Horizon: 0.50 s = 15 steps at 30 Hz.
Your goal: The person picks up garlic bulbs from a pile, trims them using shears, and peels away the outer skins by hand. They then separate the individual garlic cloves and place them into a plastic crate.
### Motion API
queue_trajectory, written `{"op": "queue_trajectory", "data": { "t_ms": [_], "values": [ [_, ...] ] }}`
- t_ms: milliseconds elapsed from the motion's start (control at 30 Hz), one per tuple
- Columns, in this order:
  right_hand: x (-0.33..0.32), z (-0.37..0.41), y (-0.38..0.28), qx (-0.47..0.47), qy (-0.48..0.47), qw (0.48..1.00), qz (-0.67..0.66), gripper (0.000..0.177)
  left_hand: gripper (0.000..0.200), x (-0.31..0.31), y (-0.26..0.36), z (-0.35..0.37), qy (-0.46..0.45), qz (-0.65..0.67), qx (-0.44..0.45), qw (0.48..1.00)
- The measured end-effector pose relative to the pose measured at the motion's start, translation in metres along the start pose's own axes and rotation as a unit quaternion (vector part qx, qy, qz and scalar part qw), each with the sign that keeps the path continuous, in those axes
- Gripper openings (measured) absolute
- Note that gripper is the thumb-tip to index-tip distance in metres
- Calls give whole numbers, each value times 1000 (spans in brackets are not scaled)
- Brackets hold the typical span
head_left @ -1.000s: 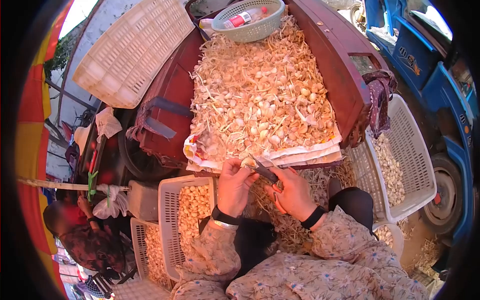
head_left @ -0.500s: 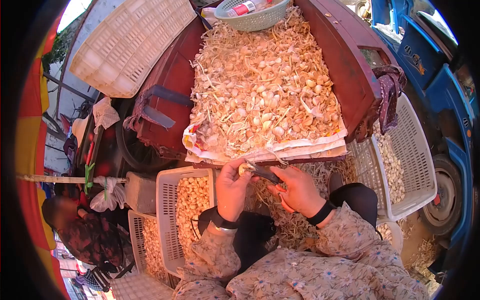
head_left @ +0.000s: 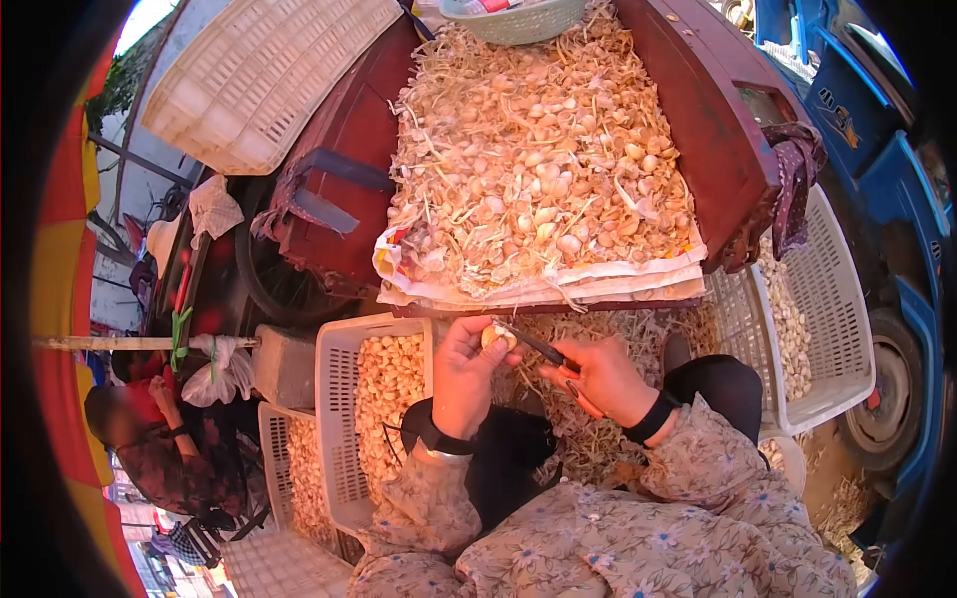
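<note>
My left hand point(head_left: 463, 379) pinches a pale garlic bulb point(head_left: 497, 336) between thumb and fingers, just below the front edge of the cart. In my right hand point(head_left: 610, 377) are shears point(head_left: 581, 396) with orange-red handles, their dark blades pointing left and touching or nearly touching the bulb. Above both hands a red-brown cart point(head_left: 720, 130) holds a thick heap of garlic and dry husks point(head_left: 543, 169) on a white sheet point(head_left: 538, 289). Part of the shears' handles is hidden by my right fingers.
White crates with garlic stand at left point(head_left: 337, 439) and right point(head_left: 847, 299). An upturned crate point(head_left: 259, 90) leans at upper left, and a green basket point(head_left: 518, 24) sits on the heap. Husks litter the ground. Another person point(head_left: 169, 458) sits at far left; a blue vehicle point(head_left: 897, 189) is at right.
The shears have opened or turned so both orange-red handles show more. My right hand has shifted slightly right. The other person's hand is now raised. The whole view has shifted slightly.
</note>
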State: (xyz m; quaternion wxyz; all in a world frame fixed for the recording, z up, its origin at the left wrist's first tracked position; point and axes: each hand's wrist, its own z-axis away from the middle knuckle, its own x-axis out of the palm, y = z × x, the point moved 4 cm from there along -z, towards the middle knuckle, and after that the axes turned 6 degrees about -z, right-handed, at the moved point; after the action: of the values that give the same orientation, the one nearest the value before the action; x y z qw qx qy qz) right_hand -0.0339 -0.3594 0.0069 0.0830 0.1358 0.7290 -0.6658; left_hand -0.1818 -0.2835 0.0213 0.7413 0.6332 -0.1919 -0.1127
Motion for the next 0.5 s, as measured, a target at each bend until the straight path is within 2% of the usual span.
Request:
{"op": "queue_trajectory", "data": {
  "t_ms": [67,167,200,267,333,367,400,433,467,500],
  "values": [
    [1,0,-4,41,-23,998,-32,17,20,0,1,4,9,-6,-14,1000],
    [18,1,11,103,-49,979,-168,18,17,-14,4,9,28,-21,-7,999],
    [21,0,20,98,-13,972,-214,19,16,-19,5,10,30,-24,-1,999],
    [25,-4,34,87,57,947,-303,21,17,-46,15,18,92,-48,5,995],
    [14,-4,32,106,83,932,-336,23,17,-96,22,29,148,-150,17,977],
    [10,-5,31,113,95,924,-353,24,16,-125,24,35,195,-280,-33,939],
    [8,-6,36,108,119,922,-353,24,16,-168,16,40,188,-486,-82,850],
    [9,-6,46,102,143,919,-353,24,22,-205,9,48,121,-679,-42,723],
    [7,-8,51,96,167,915,-354,24,35,-230,0,55,64,-793,-38,605],
    [2,-8,45,108,175,916,-344,25,33,-224,6,51,82,-819,28,568]
  ]
}}
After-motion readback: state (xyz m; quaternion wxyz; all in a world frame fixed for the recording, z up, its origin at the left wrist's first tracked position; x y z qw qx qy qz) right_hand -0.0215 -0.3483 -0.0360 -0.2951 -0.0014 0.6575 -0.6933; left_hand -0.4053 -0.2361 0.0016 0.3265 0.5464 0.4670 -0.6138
